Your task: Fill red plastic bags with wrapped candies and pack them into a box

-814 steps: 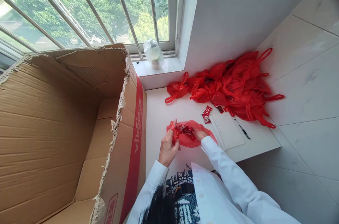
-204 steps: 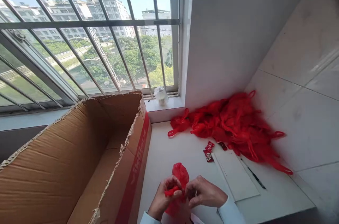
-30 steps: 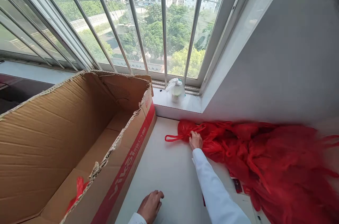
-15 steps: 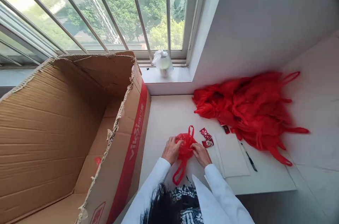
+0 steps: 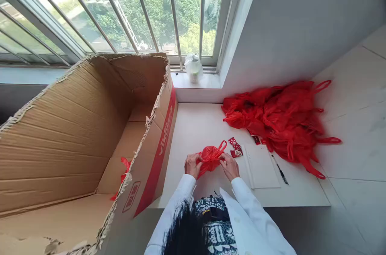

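A small red plastic bag (image 5: 210, 157) lies bunched on the white table between my hands, one handle loop standing out at its upper right. My left hand (image 5: 193, 165) pinches the bag's left side. On the right side, the fingers of my right hand (image 5: 229, 166) are closed on the gathered plastic. Just right of the bag lie two small red printed packets (image 5: 236, 153). A large heap of red plastic bags (image 5: 277, 118) covers the table's back right.
An open cardboard box (image 5: 157, 138) with torn edges stands on the left, a bit of red plastic (image 5: 124, 168) inside. White paper (image 5: 262, 166) and a pen (image 5: 281, 171) lie right. A wrapped container (image 5: 194, 70) sits on the windowsill.
The bag between my hands has turned; the loop that hung toward me no longer shows there. The view has shifted, and more of the box's inside is visible.
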### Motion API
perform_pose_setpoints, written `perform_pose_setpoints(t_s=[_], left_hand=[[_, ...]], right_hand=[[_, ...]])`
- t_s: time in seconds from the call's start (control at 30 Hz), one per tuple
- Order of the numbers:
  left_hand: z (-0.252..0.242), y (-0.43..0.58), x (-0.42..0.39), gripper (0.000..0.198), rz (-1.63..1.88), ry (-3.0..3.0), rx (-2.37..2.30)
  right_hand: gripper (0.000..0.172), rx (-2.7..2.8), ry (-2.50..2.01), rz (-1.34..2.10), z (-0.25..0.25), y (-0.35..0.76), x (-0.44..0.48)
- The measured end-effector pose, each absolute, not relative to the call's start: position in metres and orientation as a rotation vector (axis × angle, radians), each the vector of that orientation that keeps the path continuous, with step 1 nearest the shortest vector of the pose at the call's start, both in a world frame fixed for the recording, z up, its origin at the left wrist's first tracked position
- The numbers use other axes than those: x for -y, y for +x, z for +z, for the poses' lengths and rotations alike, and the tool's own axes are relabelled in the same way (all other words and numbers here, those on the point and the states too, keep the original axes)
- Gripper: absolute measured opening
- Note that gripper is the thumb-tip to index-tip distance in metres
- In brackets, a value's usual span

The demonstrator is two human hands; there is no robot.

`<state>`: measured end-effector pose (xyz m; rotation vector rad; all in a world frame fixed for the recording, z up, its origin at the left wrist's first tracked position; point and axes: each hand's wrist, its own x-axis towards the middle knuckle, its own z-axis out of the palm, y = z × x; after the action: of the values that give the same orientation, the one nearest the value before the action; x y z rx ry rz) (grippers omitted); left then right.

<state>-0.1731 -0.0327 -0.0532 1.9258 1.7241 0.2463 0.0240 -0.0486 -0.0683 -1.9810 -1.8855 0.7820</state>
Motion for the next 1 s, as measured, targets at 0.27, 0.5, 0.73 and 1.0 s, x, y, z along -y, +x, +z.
perform_pose_setpoints(t_s=[0.27,0.5,0.73,1.0], left_hand=[[-0.063,-0.225,0.042,0.029,0.303,1.721,-1.893],[-0.048,-0.218,0.057,0.035,0.386,1.993,-1.682],[-0.055,-0.178,0.047,0.026,0.427,2.105,-1.393],[-0.055,-0.217,0.047,0.028,0.655,1.705,-1.491]], right_hand=[[0.023,1.819,-2.143,0.722,-0.078,0.051,0.059],[0.034,2.073,-1.852,0.794,-0.058,0.045,0.061],[0.021,2.186,-1.801,0.793,-0.058,-0.015,0.057],[0.015,1.804,-1.897,0.771,-0.054,0.012,0.06]])
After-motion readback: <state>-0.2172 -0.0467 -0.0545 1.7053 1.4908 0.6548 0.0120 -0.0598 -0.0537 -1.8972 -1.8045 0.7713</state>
